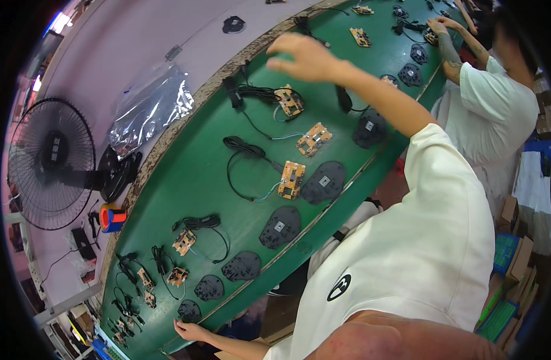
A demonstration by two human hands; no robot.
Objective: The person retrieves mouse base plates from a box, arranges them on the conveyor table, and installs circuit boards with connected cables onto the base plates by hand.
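Note:
My right hand (302,58) is raised over the far part of the green table, its fingers apart and nothing visible in them. Beneath and beside it are a circuit board (288,102) and a coiled black cable (257,92). At the near left edge, my left hand (192,331) lies beside a small-looking black plastic base (189,311), fingers extended; whether they touch it is unclear. More rounded black bases (280,227) run along the near edge. Orange-brown circuit boards (292,180) with thin wires and black cables (244,146) lie behind them.
A raised, worn ledge (161,129) bounds the table's far side. Beyond it are a clear plastic bag (152,108), a black fan (53,159) and a tape roll (112,219). A co-worker (491,102) handles parts at the far right. Cartons (515,258) stand behind.

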